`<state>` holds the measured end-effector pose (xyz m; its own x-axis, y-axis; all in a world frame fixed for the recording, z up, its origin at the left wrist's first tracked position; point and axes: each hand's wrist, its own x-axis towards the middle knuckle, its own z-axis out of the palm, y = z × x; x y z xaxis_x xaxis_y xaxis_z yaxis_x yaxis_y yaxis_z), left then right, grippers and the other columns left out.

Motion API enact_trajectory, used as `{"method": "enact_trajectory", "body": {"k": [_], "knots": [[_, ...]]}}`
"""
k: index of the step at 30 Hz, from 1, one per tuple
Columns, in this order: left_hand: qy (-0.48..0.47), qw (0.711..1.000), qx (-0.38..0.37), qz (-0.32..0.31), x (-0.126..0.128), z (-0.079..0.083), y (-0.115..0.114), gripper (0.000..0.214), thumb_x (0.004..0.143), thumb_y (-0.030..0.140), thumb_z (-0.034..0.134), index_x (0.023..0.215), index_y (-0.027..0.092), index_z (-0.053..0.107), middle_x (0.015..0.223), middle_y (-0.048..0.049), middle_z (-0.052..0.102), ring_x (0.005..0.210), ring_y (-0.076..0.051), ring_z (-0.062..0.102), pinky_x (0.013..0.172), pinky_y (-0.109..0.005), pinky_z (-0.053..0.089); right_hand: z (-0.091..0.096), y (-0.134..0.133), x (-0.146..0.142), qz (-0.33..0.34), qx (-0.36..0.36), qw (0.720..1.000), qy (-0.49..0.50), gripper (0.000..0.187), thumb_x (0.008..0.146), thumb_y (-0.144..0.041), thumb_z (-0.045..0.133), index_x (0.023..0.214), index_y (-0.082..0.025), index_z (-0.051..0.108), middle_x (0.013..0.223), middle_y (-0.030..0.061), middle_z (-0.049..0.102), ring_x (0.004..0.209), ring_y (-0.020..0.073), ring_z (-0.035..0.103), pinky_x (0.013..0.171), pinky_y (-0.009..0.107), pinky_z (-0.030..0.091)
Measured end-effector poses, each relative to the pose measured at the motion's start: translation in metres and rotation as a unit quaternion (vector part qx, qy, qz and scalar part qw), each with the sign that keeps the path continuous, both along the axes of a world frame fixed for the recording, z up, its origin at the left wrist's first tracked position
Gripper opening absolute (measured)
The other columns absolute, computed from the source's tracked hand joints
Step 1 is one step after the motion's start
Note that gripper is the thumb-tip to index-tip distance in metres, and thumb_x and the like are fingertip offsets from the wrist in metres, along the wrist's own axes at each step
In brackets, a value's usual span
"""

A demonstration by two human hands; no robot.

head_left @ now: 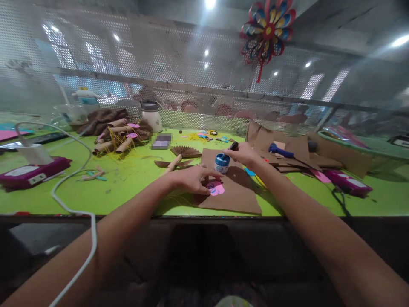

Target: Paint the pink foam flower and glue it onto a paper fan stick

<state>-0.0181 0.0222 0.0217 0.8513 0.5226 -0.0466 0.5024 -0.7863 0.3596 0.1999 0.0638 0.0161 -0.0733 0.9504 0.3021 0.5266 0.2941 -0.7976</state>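
My left hand (191, 179) rests on a brown cardboard sheet (236, 196), fingers pressing down a small pink paper piece (216, 188). My right hand (244, 153) is closed round a dark brush or stick (233, 146) whose tip dips into a small blue paint pot (222, 163) standing on the same sheet. A folded brown paper fan on a wooden stick (182, 154) lies just left of the pot.
The green table (128, 187) holds brown paper rolls (115, 138), a white jar (152, 117), brown cardboard pieces (297, 151) with a blue tool (279, 150), purple boxes (30, 172) (347, 181) and a white cable (73, 187). A paper pinwheel (267, 32) hangs on the mesh wall.
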Motion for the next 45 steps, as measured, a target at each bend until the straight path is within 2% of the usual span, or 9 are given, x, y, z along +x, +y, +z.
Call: {"method": "enact_trajectory", "body": {"k": [4, 10, 15, 20, 24, 32, 45], "knots": [[-0.013, 1.000, -0.006, 0.003, 0.002, -0.002, 0.001, 0.058, 0.073, 0.031, 0.058, 0.129, 0.025, 0.047, 0.115, -0.0040, 0.057, 0.098, -0.019, 0.052, 0.085, -0.028, 0.038, 0.003, -0.002, 0.001, -0.029, 0.010, 0.999, 0.039, 0.037, 0.065, -0.042, 0.065, 0.046, -0.018, 0.043, 0.039, -0.0054, 0.039, 0.041, 0.0069, 0.033, 0.043, 0.023, 0.025], [-0.040, 0.998, -0.027, 0.029, 0.000, -0.009, 0.001, 0.060, 0.072, 0.033, 0.060, 0.129, 0.023, 0.046, 0.112, -0.0053, 0.058, 0.094, -0.019, 0.053, 0.081, -0.029, 0.040, 0.010, -0.002, 0.016, -0.093, 0.125, 0.985, 0.074, 0.033, 0.068, -0.043, 0.064, 0.053, -0.015, 0.053, 0.046, -0.0006, 0.050, 0.045, 0.0104, 0.045, 0.045, 0.024, 0.035], [-0.068, 0.995, -0.055, 0.043, -0.001, -0.014, 0.002, 0.065, 0.071, 0.033, 0.062, 0.131, 0.022, 0.043, 0.113, -0.0061, 0.058, 0.093, -0.018, 0.053, 0.080, -0.029, 0.040, 0.012, -0.031, 0.024, -0.062, 0.188, 0.964, 0.175, 0.029, 0.073, -0.043, 0.062, 0.066, -0.015, 0.057, 0.049, -0.0012, 0.053, 0.042, 0.0090, 0.046, 0.043, 0.022, 0.038], [-0.069, 0.994, -0.072, 0.039, 0.000, -0.013, 0.003, 0.065, 0.072, 0.032, 0.062, 0.132, 0.022, 0.040, 0.113, -0.0058, 0.058, 0.091, -0.017, 0.052, 0.079, -0.028, 0.041, -0.006, -0.076, 0.012, -0.002, 0.135, 0.965, 0.224, 0.029, 0.075, -0.044, 0.062, 0.068, -0.016, 0.056, 0.050, -0.0013, 0.053, 0.043, 0.0096, 0.046, 0.042, 0.022, 0.037], [-0.071, 0.994, -0.070, 0.034, -0.001, -0.014, 0.004, 0.064, 0.073, 0.031, 0.061, 0.132, 0.023, 0.040, 0.109, -0.0044, 0.058, 0.091, -0.017, 0.053, 0.079, -0.027, 0.041, -0.023, -0.092, 0.001, -0.012, 0.069, 0.984, 0.167, 0.034, 0.076, -0.047, 0.059, 0.064, -0.016, 0.055, 0.049, -0.0007, 0.054, 0.044, 0.0105, 0.047, 0.045, 0.024, 0.039], [-0.073, 0.993, -0.090, 0.022, -0.001, -0.015, 0.005, 0.064, 0.073, 0.029, 0.061, 0.133, 0.022, 0.039, 0.118, -0.0068, 0.055, 0.099, -0.019, 0.052, 0.084, -0.030, 0.041, -0.027, -0.093, -0.009, 0.017, 0.020, 0.992, 0.121, 0.034, 0.075, -0.052, 0.058, 0.078, -0.018, 0.057, 0.055, -0.0001, 0.058, 0.047, 0.0136, 0.051, 0.049, 0.026, 0.042], [-0.086, 0.993, -0.074, 0.021, -0.001, -0.020, 0.007, 0.068, 0.071, 0.029, 0.062, 0.134, 0.022, 0.037, 0.111, -0.0065, 0.057, 0.095, -0.019, 0.052, 0.082, -0.031, 0.041, -0.031, -0.091, -0.009, 0.002, 0.057, 0.992, 0.110, 0.033, 0.076, -0.050, 0.058, 0.077, -0.017, 0.059, 0.056, 0.0015, 0.059, 0.049, 0.0140, 0.053, 0.051, 0.026, 0.043]]}}
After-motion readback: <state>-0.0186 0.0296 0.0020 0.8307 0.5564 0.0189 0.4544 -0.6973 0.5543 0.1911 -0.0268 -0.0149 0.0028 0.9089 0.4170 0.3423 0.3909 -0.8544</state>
